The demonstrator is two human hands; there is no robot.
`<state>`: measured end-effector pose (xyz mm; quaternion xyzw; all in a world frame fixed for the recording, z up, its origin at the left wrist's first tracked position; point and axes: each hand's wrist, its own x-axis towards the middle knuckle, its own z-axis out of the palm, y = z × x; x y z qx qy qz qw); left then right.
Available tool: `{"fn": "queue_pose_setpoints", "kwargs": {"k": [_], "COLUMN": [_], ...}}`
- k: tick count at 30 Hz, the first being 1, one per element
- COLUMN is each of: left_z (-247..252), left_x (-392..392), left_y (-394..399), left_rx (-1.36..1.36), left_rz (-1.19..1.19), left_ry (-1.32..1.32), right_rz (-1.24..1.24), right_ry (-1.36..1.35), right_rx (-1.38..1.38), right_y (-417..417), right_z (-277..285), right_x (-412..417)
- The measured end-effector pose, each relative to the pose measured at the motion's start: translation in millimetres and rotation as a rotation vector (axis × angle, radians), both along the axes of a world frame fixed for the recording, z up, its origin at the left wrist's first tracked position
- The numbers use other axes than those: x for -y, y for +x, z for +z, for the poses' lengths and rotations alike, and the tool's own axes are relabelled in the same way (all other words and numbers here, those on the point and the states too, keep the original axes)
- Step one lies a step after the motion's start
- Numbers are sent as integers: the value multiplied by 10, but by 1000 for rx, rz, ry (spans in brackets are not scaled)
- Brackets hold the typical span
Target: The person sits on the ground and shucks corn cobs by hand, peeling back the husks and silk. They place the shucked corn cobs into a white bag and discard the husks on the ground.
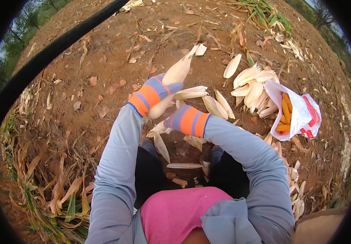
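Observation:
My left hand (154,91), in an orange and purple knit glove, is wrapped around an ear of corn in its pale dry husk (179,68). The stalk end points up and away; the other end comes out below my palm. Close to that lower end, my right hand (187,120), gloved the same way, is closed on loose corn husk leaves (159,129); its fingertips are partly hidden. Stripped husks (193,92) lie on the soil just beyond my right hand. To the right, a white and red plastic sack (304,114) lies open with bare yellow corn cobs (286,111) in it.
A heap of pale husked ears or husks (254,88) sits against the sack's mouth. Dry and green corn stalks (62,201) lie at lower left, with more leaves (265,15) at the far right. A dark curved bar (56,45) crosses the upper left. Husk scraps lie between my feet.

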<state>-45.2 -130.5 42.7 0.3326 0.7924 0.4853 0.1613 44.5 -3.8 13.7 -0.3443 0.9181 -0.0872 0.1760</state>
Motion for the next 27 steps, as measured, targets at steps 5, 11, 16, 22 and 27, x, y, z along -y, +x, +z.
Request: {"fn": "queue_pose_setpoints", "kwargs": {"k": [5, 11, 16, 22, 27], "left_z": [-101, 99, 25, -14, -277], "left_x": [190, 332, 112, 11, -4], "left_y": [-189, -172, -112, -116, -277], "left_rx": [592, 834, 1008, 1133, 973], "left_rz": [534, 562, 481, 185, 232], "left_ry": [411, 876, 1001, 1035, 1022], "right_rz": [-404, -1424, -1161, -355, -904], "right_ry": [-167, -715, -1741, -614, -1190], "right_rx": [2, -169, 986, 247, 328], "right_y": [-203, -793, -1037, -981, -788], "right_z": [49, -823, -831, -740, -46], "right_x": [-608, -1686, -714, -334, -419]}}
